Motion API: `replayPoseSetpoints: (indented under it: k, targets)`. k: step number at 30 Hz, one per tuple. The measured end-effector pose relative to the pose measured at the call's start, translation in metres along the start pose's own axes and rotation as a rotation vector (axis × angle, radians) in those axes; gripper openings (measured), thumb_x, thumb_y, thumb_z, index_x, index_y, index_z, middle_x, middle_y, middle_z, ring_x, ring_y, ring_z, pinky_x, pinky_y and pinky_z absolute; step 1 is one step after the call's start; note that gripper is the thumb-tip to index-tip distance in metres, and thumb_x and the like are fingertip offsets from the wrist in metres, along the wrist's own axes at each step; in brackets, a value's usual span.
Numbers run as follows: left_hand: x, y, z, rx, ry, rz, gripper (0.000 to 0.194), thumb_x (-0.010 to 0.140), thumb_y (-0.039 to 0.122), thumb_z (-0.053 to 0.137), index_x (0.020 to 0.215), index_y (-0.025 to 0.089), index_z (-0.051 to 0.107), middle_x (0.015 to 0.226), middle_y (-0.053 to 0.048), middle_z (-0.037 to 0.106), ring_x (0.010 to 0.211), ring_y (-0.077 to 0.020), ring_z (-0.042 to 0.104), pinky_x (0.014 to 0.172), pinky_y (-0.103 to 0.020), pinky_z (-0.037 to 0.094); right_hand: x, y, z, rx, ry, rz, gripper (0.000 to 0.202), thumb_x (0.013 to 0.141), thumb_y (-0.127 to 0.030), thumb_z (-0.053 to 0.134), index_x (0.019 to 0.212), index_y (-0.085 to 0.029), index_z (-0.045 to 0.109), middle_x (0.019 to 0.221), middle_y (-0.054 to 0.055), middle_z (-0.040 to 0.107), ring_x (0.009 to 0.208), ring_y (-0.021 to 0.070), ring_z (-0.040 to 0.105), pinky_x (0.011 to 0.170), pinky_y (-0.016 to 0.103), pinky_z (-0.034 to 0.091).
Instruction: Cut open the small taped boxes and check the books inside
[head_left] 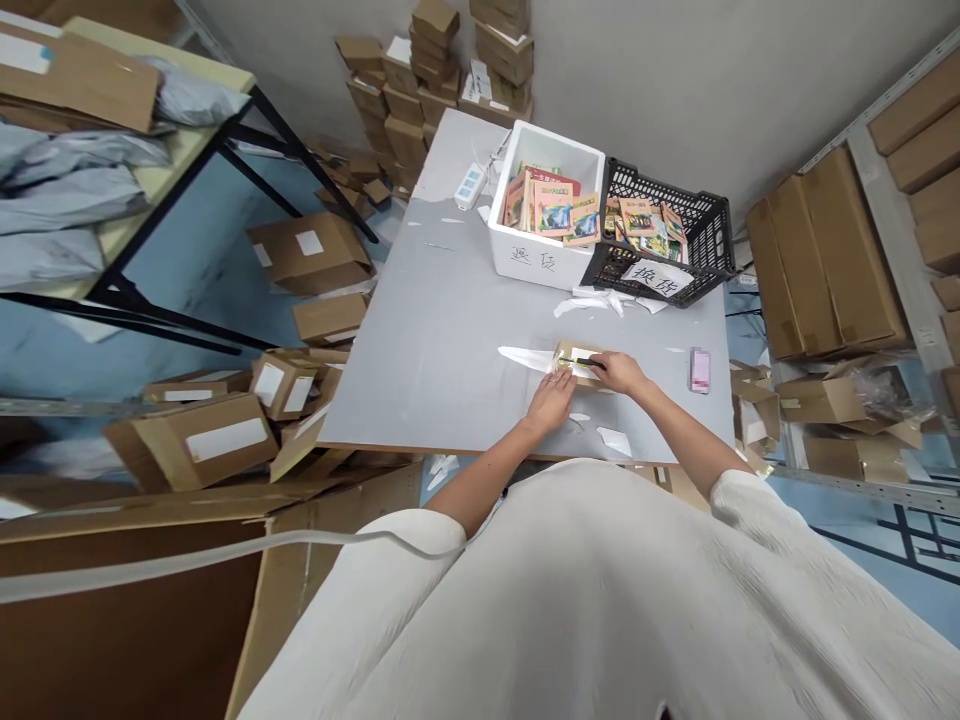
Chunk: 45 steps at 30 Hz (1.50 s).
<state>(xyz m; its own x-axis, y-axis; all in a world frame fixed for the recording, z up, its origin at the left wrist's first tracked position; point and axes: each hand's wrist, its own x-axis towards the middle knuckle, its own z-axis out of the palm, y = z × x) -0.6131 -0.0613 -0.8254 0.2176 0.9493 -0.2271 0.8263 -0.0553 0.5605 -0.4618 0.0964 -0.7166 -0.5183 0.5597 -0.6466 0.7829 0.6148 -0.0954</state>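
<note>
A small brown cardboard box (604, 381) with a white label lies on the grey table (435, 350) in front of me. My right hand (618, 371) is closed round a yellow and black cutter (585, 361), whose tip points left over the box's top. My left hand (551, 400) rests against the box's near left edge, its fingers stretched out. A torn white paper strip (525, 356) reaches left from the box. More white scraps (615, 440) lie by the table's near edge.
At the back stand a white foam box (540, 268) and a black crate (701, 265), both with booklets. A pink-and-white item (700, 371) lies right, a power strip (470, 186) back left. Cartons (311, 250) crowd the floor; a large open carton (255, 600) stands near left.
</note>
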Motion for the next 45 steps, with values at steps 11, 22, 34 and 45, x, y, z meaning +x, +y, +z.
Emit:
replayPoseSetpoints:
  k: [11,22,34,45]
  targets:
    - [0.0,-0.001,0.001,-0.014,0.014,0.005,0.068,0.098,0.014,0.053,0.166,0.013,0.054,0.179,-0.02,0.051,0.171,-0.0308,0.042,0.139,-0.053,0.034,0.001,-0.009,-0.013,-0.073,-0.049,0.013,0.041,0.115,-0.031,0.047,0.145,-0.025,0.074,0.141,0.013,0.079,0.127,0.0304,0.072,0.095,0.034,0.053]
    - [0.0,-0.002,-0.001,-0.008,0.026,0.012,0.073,0.096,0.014,0.057,0.169,0.015,0.054,0.179,-0.019,0.051,0.17,-0.0319,0.043,0.14,-0.054,0.033,0.001,-0.012,-0.007,-0.057,-0.039,0.019,0.038,0.117,-0.032,0.049,0.147,-0.024,0.073,0.143,0.013,0.077,0.129,0.0282,0.073,0.1,0.033,0.053]
    - [-0.001,0.008,0.006,-0.003,0.009,-0.02,0.077,0.094,0.013,0.062,0.17,0.017,0.052,0.185,-0.023,0.039,0.173,-0.038,0.035,0.141,-0.062,0.029,0.006,-0.014,-0.004,-0.063,-0.058,0.031,0.04,0.117,-0.031,0.048,0.145,-0.023,0.074,0.143,0.015,0.078,0.13,0.0295,0.073,0.101,0.034,0.055]
    - [0.003,0.02,0.021,0.055,0.003,-0.085,0.076,0.099,0.011,0.053,0.174,0.011,0.046,0.184,-0.03,0.036,0.174,-0.0412,0.034,0.14,-0.067,0.028,0.002,-0.003,-0.006,-0.092,-0.078,0.045,0.04,0.116,-0.031,0.05,0.145,-0.024,0.077,0.143,0.016,0.077,0.131,0.0305,0.074,0.103,0.036,0.056]
